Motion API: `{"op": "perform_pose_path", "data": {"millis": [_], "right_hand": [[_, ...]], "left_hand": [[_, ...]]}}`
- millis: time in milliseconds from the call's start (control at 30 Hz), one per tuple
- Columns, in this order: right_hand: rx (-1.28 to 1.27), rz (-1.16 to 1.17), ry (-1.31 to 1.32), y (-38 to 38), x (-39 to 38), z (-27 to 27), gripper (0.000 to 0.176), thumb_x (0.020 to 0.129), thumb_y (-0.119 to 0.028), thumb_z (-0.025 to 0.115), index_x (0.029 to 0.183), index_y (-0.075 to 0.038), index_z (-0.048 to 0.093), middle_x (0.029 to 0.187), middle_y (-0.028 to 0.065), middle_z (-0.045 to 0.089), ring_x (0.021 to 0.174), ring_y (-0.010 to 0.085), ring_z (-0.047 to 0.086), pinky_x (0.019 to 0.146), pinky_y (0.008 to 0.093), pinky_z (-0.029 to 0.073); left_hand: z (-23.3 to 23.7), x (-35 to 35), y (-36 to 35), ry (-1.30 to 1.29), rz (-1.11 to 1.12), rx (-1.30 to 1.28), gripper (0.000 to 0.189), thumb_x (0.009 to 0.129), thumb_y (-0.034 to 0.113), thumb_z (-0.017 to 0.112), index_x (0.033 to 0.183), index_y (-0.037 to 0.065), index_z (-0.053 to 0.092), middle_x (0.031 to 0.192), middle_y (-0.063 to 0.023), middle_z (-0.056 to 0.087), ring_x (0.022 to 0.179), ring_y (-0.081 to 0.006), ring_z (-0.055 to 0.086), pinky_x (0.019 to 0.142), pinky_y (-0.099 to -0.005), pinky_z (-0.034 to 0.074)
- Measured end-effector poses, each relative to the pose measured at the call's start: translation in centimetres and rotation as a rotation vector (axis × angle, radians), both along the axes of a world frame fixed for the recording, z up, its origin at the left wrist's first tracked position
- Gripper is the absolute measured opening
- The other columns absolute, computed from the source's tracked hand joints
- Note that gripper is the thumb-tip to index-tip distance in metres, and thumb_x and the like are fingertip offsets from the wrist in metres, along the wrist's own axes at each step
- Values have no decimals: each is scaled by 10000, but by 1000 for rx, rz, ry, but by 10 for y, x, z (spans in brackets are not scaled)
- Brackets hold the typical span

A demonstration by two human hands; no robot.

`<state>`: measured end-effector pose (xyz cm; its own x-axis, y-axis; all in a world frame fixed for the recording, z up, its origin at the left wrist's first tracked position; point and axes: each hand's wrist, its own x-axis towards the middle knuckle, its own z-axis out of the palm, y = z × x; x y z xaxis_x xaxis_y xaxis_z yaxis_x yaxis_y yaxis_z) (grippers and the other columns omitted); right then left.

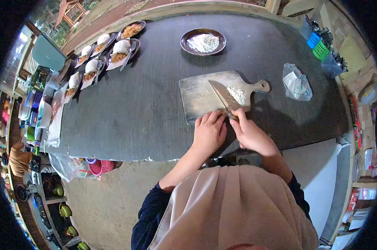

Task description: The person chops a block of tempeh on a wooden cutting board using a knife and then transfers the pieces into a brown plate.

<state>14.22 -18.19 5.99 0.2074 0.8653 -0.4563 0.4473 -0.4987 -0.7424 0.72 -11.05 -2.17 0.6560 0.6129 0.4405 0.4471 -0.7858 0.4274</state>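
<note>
A wooden cutting board [196,98] lies on the dark table, its handle pointing right. My right hand [253,133] is wrapped round the handle of a knife [219,94], whose blade points up and left over the board. At the board's near edge my left hand [209,131] has its fingers bent together beside the knife; what they press on is hidden. Finely cut white pieces [237,95] form a small pile right of the blade, with a few crumbs to its left. Beyond the board sits a dark round plate [203,53] holding more white pieces on paper.
Several plates of rice and food [120,54] stand at the table's back left. A clear plastic bag [296,83] with white contents lies to the right. Blue and green baskets [320,50] hang at the right edge. A person [19,160] is at the far left.
</note>
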Motion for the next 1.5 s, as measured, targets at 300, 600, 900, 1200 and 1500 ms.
{"op": "perform_pose_path", "data": {"millis": [300,600,900,1200,1500], "right_hand": [[275,61,-182,-1,8,-28,313,948,-179,453,1186,-37,310,800,320,598,789,508,572,663,564,454],[184,7,-56,1,3,-27,329,971,-217,420,1215,-31,301,618,188,577,423,251,559,419,385,443],[182,93,-122,-1,6,-29,304,969,-179,411,1198,-19,292,659,240,591,473,331,596,447,432,453],[-43,79,-70,3,1,1,340,963,-170,426,1224,-1,289,903,320,607,776,463,621,669,479,498],[99,21,-26,1,9,-24,298,968,-223,431,1173,-47,305,696,239,613,529,346,620,466,449,463]], "left_hand": [[4,0,2,6,-7,-28,323,773,156,620,1090,95,629,1108,-49,578,1043,-262,542,871,-407,410],[1,0,3,-11,-19,-18,312,766,141,618,1072,86,636,1122,-54,577,1050,-262,538,880,-413,409],[3,0,3,1,-16,-34,294,767,138,611,1052,66,635,1121,-63,573,1043,-264,538,875,-420,417],[-2,0,5,-70,-45,-50,296,744,92,609,1033,31,635,1087,-99,585,1018,-299,548,864,-417,444],[1,0,4,-72,-73,-77,309,738,76,609,1041,20,632,1102,-108,583,1019,-313,549,883,-422,446]]}}
